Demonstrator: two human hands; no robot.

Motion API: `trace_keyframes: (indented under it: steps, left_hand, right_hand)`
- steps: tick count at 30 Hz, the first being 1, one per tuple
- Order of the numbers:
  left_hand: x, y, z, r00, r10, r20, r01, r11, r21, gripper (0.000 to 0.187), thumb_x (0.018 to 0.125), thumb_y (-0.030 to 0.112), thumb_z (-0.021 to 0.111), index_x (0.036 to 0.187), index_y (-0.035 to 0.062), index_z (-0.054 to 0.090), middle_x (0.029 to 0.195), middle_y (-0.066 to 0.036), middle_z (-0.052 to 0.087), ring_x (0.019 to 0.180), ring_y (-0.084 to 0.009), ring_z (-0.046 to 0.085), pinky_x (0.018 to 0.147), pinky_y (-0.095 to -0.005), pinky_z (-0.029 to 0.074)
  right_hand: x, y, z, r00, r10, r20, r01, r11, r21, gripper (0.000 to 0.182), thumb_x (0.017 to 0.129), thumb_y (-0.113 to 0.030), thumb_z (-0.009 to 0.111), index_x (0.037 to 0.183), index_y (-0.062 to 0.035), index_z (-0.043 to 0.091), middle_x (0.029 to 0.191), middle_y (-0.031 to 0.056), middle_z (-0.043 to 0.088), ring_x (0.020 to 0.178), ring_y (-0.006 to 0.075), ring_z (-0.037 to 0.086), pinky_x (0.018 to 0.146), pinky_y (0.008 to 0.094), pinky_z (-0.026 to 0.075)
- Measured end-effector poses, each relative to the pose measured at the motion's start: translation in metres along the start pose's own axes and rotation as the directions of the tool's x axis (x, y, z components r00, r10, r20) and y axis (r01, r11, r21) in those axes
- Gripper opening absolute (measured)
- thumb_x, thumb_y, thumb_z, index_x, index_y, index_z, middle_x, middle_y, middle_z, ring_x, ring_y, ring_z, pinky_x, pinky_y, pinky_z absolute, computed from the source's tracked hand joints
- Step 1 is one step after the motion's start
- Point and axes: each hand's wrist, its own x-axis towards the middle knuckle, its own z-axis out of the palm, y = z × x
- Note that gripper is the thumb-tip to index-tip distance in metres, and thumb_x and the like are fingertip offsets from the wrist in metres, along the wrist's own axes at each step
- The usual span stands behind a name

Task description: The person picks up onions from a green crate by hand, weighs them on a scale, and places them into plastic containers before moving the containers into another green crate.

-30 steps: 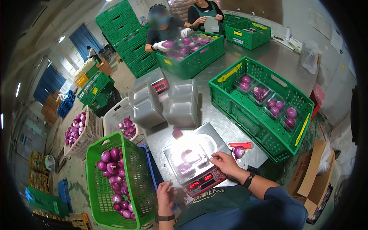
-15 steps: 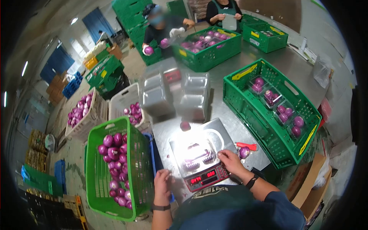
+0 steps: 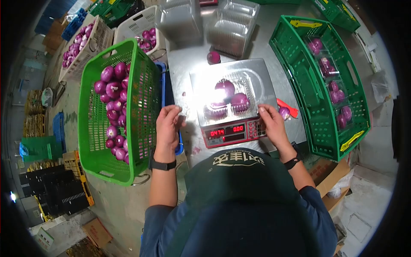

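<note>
Forearms (image 3: 163, 187) extended fwd, palms inward; L hand (image 3: 168, 127) raised beside scale (image 3: 233, 133), fingers curled; R hand (image 3: 272, 125) at its R edge, fingers bent nr tray (image 3: 249, 82); both grasps unclear; tray w/ onions (image 3: 239, 102) atop scale

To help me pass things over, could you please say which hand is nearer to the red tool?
Right hand: at the scale's right edge, beside the red tool. The left hand is beyond the scale's left edge.

— What's on the scale (image 3: 264, 70)?
— A clear tray (image 3: 248, 79) of purple onions (image 3: 224, 89), the display (image 3: 227, 132) glowing 0.474!
— Hands?
— Right hand (image 3: 272, 123) beside the tray, left hand (image 3: 167, 126) between scale and green basket (image 3: 145, 100)!
</note>
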Motion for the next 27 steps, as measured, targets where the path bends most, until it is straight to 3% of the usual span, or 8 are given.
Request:
trace_keyframes:
  steps: [2,5,10,14,15,17,20,27]
  left_hand:
    - [0.009,-0.003,0.001,0.999,-0.004,0.048,0.001,0.998,0.062,0.024,0.096,0.021,0.069,0.111,0.0052,0.058,0.096,-0.004,0.066,0.074,-0.0143,0.064,0.067,-0.0303,0.055]
    - [0.019,-0.007,0.016,0.997,0.001,0.077,-0.009,0.994,0.108,0.031,0.096,0.023,0.070,0.117,0.0039,0.057,0.100,-0.003,0.065,0.076,-0.0117,0.063,0.069,-0.0303,0.056]
    - [0.030,-0.014,0.048,0.966,-0.067,0.250,0.001,0.967,0.254,0.072,0.093,0.038,0.072,0.146,-0.0014,0.044,0.116,-0.004,0.062,0.097,-0.0087,0.057,0.077,-0.0279,0.045]
    - [0.037,-0.030,0.062,0.969,0.002,0.248,-0.087,0.940,0.330,0.062,0.092,0.024,0.071,0.142,-0.0045,0.048,0.131,-0.012,0.061,0.119,-0.0199,0.056,0.101,-0.0327,0.044]
    - [0.034,-0.031,0.065,0.974,0.011,0.224,-0.058,0.978,0.200,0.052,0.090,0.008,0.059,0.140,-0.0016,0.048,0.121,-0.011,0.064,0.107,-0.0193,0.061,0.091,-0.0320,0.051]
    - [0.006,0.000,0.083,0.972,-0.064,0.225,0.022,0.982,0.186,0.054,0.093,0.013,0.061,0.144,0.0036,0.046,0.117,-0.007,0.063,0.102,-0.0140,0.063,0.079,-0.0254,0.053]
    - [-0.002,-0.004,0.084,0.943,0.035,0.330,0.006,0.992,-0.122,0.057,0.097,0.014,0.061,0.150,0.0086,0.038,0.126,-0.005,0.059,0.104,-0.0137,0.062,0.082,-0.0255,0.053]
    - [-0.031,0.038,0.119,0.863,0.253,0.437,-0.245,0.966,-0.077,0.070,0.094,0.012,0.067,0.155,0.0069,0.032,0.148,-0.016,0.043,0.116,-0.0217,0.058,0.077,-0.0297,0.058]
  right_hand:
    - [-0.001,-0.002,-0.002,1.000,0.014,0.010,-0.014,1.000,0.012,0.039,0.101,-0.031,0.063,0.124,0.0000,0.065,0.091,0.0017,0.066,0.075,0.0084,0.058,0.067,0.0250,0.048]
    - [-0.002,-0.005,-0.002,1.000,0.017,0.012,-0.017,0.999,-0.031,0.041,0.101,-0.032,0.063,0.126,0.0007,0.064,0.097,0.0036,0.067,0.081,0.0102,0.060,0.071,0.0255,0.050]
    - [0.004,-0.004,0.010,0.993,0.110,0.032,-0.108,0.993,-0.044,0.045,0.100,-0.029,0.065,0.132,0.0019,0.061,0.111,0.0093,0.070,0.099,0.0133,0.065,0.084,0.0284,0.053]
    - [-0.009,-0.047,0.033,0.973,0.046,0.225,-0.097,0.970,0.221,0.064,0.097,-0.027,0.070,0.147,0.0047,0.045,0.122,0.0128,0.068,0.103,0.0158,0.067,0.089,0.0294,0.054]
    - [-0.001,-0.024,0.035,0.989,-0.028,0.145,0.014,0.995,0.097,0.075,0.092,-0.031,0.075,0.147,0.0072,0.042,0.132,0.0188,0.061,0.117,0.0231,0.060,0.100,0.0346,0.048]
    - [-0.002,-0.030,0.035,0.988,-0.135,0.069,0.138,0.989,-0.052,0.094,0.083,-0.040,0.083,0.148,0.0108,0.038,0.150,0.0287,0.045,0.143,0.0344,0.042,0.118,0.0413,0.033]
    - [0.008,-0.059,0.036,0.940,-0.341,-0.020,0.341,0.933,0.112,0.091,0.081,-0.034,0.087,0.150,0.0026,0.040,0.150,0.0250,0.045,0.139,0.0319,0.046,0.116,0.0400,0.037]
    - [0.040,-0.127,0.005,0.871,-0.430,-0.239,0.491,0.790,0.367,0.069,0.079,-0.016,0.086,0.135,-0.0045,0.047,0.130,0.0138,0.053,0.117,0.0200,0.057,0.101,0.0334,0.050]
